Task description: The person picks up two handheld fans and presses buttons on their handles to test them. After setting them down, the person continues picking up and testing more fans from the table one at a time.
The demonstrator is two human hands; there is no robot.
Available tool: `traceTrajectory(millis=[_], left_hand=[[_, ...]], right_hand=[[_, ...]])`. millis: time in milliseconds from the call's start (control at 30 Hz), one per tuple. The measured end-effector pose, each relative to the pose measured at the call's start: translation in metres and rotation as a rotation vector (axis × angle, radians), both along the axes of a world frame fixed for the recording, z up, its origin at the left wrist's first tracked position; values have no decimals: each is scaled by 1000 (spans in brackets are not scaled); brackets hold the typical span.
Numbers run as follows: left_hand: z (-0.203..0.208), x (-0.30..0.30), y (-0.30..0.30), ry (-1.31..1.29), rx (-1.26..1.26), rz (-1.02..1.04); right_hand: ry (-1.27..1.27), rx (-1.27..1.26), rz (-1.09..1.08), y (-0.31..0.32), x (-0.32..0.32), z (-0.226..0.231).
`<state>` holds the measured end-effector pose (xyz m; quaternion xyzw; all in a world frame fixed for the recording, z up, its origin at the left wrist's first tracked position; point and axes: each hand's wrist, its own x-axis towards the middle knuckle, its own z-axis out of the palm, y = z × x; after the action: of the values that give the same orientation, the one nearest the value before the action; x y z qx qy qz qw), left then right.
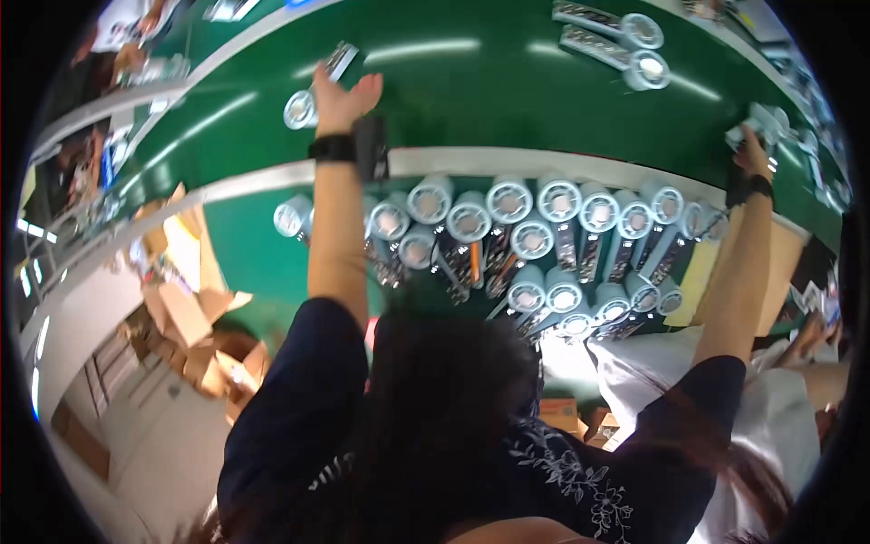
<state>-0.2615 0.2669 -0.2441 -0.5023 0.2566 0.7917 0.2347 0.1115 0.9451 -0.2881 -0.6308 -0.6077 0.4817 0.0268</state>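
My left hand (344, 102) reaches far over the green table, its thumb spread away from the fingers. Beside and partly under it lies a light-blue device with a round head (300, 110) and a narrow dark-patterned handle (341, 62); the hand hides its middle. At the far right, my right hand (751, 158) is closed on a light-blue device (767, 123) of what looks like the same kind, its detail blurred. Both wrists wear dark bands, and a dark box-shaped piece (372, 149) is at the left one.
Many similar round-headed devices (509, 199) crowd the near green surface below a pale rail (544, 167). Two more lie on the far surface (634, 68). Cardboard boxes (181, 313) stand at left. Other people are at the far left and the right, one in pale clothing (770, 408).
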Motion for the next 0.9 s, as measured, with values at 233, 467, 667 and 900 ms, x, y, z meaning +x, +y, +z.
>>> traceTrajectory(millis=[233,467,667,900], left_hand=[[-15,-27,-46,815,-706,-496],[16,-21,-29,410,-136,504],[108,141,-51,812,-256,-323],[179,237,-120,818,142,-614]], right_hand=[[546,-287,-220,-93,-37,73],[720,-126,47,-324,-4,186],[832,-727,170,-506,-24,223],[886,-815,540,-618,-47,250]])
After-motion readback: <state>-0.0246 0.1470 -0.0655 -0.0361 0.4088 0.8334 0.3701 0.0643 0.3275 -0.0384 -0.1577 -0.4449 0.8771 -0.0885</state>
